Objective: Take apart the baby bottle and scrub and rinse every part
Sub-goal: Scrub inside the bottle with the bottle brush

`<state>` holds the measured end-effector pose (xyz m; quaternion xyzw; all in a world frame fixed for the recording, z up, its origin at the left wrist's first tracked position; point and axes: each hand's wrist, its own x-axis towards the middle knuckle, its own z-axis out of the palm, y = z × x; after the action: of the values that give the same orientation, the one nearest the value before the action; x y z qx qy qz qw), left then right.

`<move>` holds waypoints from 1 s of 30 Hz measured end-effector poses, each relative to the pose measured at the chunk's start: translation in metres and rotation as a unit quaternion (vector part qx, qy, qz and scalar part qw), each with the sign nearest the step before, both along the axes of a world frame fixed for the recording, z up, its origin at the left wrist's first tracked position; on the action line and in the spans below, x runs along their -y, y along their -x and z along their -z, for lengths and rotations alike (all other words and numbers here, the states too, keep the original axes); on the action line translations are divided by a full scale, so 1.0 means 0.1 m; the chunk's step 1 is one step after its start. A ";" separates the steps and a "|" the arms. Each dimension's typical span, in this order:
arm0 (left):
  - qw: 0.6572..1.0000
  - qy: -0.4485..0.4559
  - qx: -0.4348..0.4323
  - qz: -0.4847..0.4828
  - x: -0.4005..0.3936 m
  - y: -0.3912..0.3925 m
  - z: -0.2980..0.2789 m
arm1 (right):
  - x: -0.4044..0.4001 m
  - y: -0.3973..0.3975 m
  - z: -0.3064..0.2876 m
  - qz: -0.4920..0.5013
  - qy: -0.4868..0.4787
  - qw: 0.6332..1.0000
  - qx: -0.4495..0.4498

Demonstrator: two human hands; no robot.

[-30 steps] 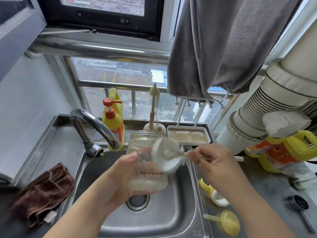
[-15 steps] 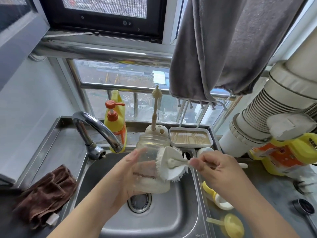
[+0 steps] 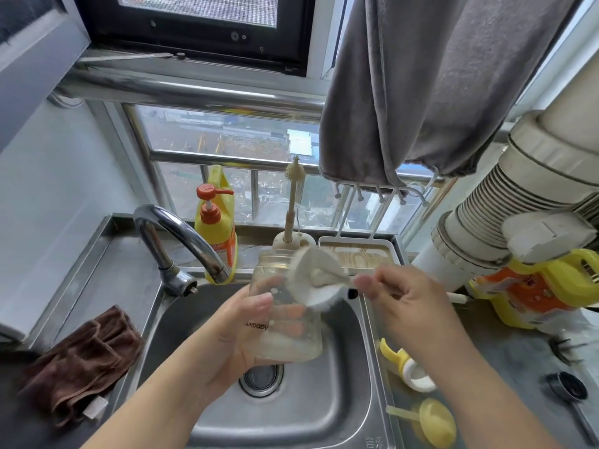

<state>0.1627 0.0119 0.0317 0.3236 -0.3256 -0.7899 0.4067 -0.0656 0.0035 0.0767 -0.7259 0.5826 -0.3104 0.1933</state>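
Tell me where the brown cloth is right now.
In the head view, the brown cloth lies crumpled on the counter at lower left, left of the sink and below the faucet.

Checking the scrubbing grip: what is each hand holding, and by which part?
The left hand grips the clear bottle body around its lower side. The right hand pinches the white brush by its handle.

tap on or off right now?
Off, as far as the head view shows: no stream falls from the faucet spout into the sink, while the left hand holds the bottle beside it.
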 end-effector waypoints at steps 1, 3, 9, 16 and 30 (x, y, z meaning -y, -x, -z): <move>1.000 0.012 -0.012 0.004 -0.03 0.00 -0.03 | -0.03 -0.04 0.04 -0.034 -0.004 0.999 -0.011; 0.999 0.022 -0.023 -0.004 -0.09 -0.03 -0.08 | -0.10 0.02 0.07 -0.073 -0.023 0.996 -0.047; 1.000 0.001 0.012 -0.014 -0.09 0.05 -0.03 | -0.01 0.00 -0.01 -0.010 -0.017 1.000 0.006; 1.000 -0.006 -0.024 0.010 -0.08 -0.04 -0.03 | -0.03 0.11 0.05 0.029 -0.028 0.999 0.016; 0.998 -0.052 -0.010 -0.046 -0.11 -0.05 0.02 | -0.15 0.16 0.13 0.027 -0.092 0.995 0.039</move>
<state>0.1677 0.0230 0.0298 0.3510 -0.2644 -0.7894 0.4286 -0.0812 0.0188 0.0633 -0.6762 0.6202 -0.2883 0.2737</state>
